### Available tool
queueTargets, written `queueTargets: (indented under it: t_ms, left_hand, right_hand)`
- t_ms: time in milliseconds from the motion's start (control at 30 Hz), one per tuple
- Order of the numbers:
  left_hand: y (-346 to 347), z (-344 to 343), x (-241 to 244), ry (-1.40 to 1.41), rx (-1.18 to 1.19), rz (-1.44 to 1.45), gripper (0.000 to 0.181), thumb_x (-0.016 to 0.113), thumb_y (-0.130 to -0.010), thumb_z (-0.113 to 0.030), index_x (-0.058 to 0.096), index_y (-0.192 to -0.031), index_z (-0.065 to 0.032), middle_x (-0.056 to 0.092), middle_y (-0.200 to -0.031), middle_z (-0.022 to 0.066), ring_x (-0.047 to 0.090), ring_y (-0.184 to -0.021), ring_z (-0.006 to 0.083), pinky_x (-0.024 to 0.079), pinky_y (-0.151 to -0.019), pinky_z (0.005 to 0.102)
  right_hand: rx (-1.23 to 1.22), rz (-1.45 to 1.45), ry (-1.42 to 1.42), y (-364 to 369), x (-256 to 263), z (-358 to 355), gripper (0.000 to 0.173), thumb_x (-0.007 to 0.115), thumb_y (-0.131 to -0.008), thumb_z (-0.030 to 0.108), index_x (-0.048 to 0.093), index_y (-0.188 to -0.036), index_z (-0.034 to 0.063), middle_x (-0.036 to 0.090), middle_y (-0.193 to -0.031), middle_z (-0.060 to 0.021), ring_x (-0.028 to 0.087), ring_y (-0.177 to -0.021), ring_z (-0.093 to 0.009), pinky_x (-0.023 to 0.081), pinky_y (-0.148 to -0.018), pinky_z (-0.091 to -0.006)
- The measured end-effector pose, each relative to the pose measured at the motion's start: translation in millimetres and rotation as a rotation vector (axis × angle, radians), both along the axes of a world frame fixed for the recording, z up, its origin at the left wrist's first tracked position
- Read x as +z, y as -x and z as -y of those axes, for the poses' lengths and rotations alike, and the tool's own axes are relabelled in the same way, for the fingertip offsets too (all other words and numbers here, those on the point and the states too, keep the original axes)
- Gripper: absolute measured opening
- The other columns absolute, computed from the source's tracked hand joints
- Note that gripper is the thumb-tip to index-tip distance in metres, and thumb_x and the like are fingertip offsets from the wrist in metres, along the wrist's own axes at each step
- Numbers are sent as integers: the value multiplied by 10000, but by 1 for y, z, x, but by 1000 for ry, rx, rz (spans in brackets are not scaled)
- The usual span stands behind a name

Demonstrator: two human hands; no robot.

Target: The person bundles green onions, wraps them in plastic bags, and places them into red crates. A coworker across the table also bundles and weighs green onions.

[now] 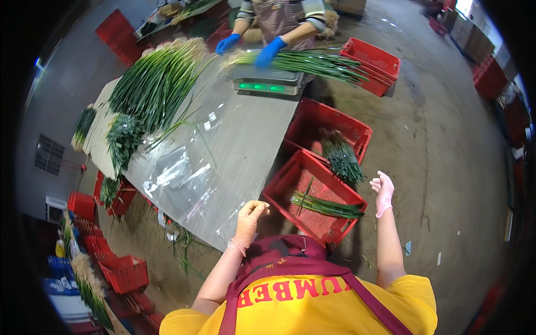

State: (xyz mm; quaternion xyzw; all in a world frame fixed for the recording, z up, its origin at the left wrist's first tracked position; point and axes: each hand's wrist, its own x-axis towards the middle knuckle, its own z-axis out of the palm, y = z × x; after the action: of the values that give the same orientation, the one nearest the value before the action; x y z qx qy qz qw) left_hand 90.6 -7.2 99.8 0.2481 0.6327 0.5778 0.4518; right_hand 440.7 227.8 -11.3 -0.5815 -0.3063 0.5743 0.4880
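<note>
My left hand [248,222], in a thin translucent glove, is over the near corner of the grey table [251,138]. Its fingertips are drawn together toward the thumb, and nothing shows between them. Out to the right, above the floor, my right hand [383,192] wears a similar glove; its fingers are loosely bent, and it holds nothing. Between my hands stands a red plastic crate [289,211] with a bunch of green onions [326,205] lying in it. A bagged bundle of green onions [341,157] rests across the rim between this crate and another red crate [364,138].
Clear plastic bags [176,167] lie on the table. A large pile of green onions [155,83] is at its far left. Across the table a person's blue-gloved hand [270,52] touches green onions [310,63] on a digital scale [268,86]. Stacked red crates [372,63] stand beyond.
</note>
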Motion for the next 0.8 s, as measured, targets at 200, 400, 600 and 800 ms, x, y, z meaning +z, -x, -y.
queueTargets:
  t_ms: [200, 400, 600, 800]
  left_hand:
    - [27, 46, -38, 156, 73, 40, 210, 574, -854, -221, 640, -886, -24, 625, -807, 26, 572, -738, 107, 454, -689, 237]
    - [28, 80, -51, 233, 125, -54, 197, 578, -850, -198, 638, -876, -12, 618, -789, 34, 557, -714, 105, 455, -677, 241]
    - [29, 105, -65, 331, 141, -96, 223, 578, -851, -223, 635, -890, -11, 628, -831, 44, 557, -743, 124, 454, -703, 265]
    - [33, 123, -84, 479, 78, -163, 291, 570, -848, -279, 630, -973, -22, 638, -888, 65, 561, -794, 150, 453, -732, 294]
  right_hand:
    - [539, -27, 317, 32, -71, 58, 276, 503, -836, 163, 573, -1039, -11, 592, -727, -94, 578, -564, -174, 459, -518, -256]
    - [1067, 156, 379, 92, -69, 118, 240, 464, -881, 90, 558, -1078, -10, 641, -801, -107, 629, -630, -175, 482, -548, -233]
    - [1188, 286, 363, 110, -90, 117, 249, 482, -876, 52, 560, -1099, -24, 607, -763, -65, 571, -631, -107, 492, -575, -232]
    - [1282, 270, 363, 105, -102, 99, 222, 502, -869, 105, 567, -1049, -9, 618, -781, -94, 600, -648, -169, 487, -565, -266]
